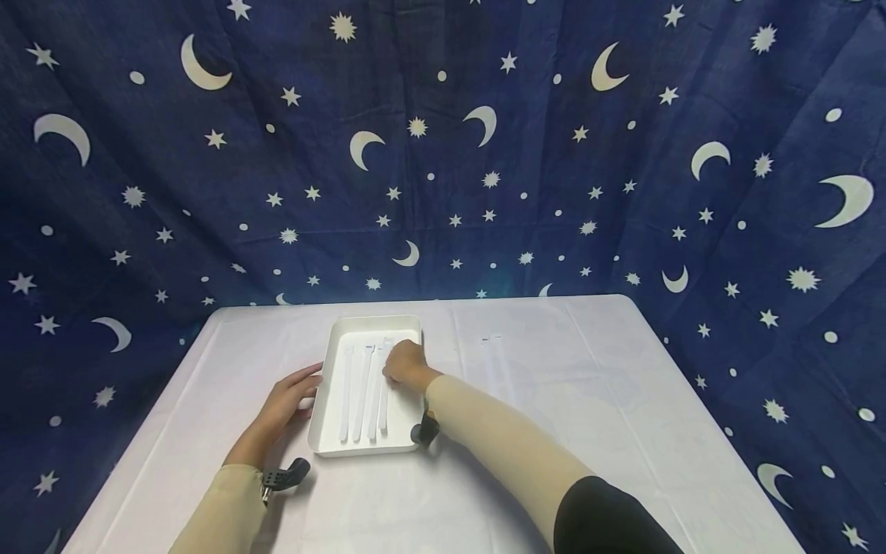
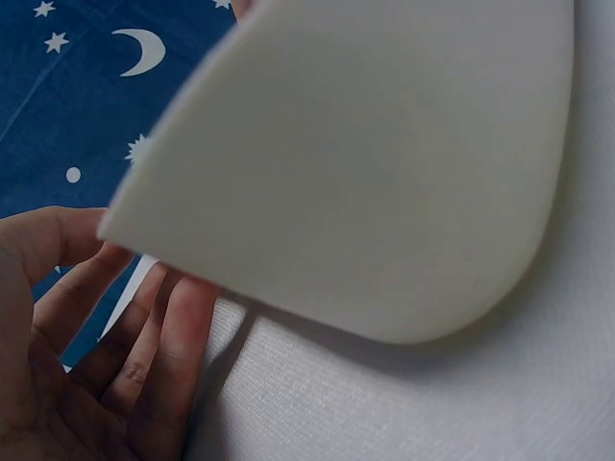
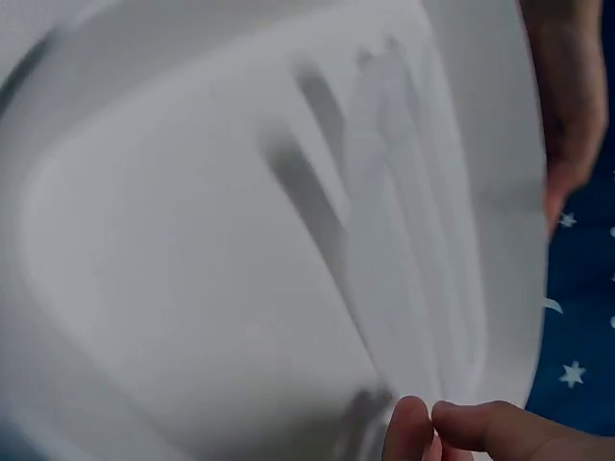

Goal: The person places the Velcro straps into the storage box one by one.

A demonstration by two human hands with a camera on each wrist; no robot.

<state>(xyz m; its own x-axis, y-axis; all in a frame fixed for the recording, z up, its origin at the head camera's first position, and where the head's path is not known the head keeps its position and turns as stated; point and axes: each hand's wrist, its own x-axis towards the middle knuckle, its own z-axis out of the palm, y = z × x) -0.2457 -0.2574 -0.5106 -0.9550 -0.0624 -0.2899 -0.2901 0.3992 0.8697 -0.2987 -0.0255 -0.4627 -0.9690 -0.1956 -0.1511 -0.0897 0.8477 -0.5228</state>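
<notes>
The fingers of the right hand are curled together inside the shallow white rectangular plastic tray, pinched at the far end of the rightmost of several long white plastic strips; whether that strip is fully gripped cannot be told from the blurred right wrist view. The strips are laid side by side on the tray floor, their long axes running from the near rim to the far rim, so the pinched strip extends from the fingers back toward the person. The remaining strips lie just to the left of the right hand, apart from it. The left hand is held with straight, slightly spread fingers resting against the outer left wall of the tray, nothing being clasped. The right hand is the nearer of the two to the strips. The tray is set on the white cloth-covered surface, before a dark blue backdrop printed with moons and stars.
</notes>
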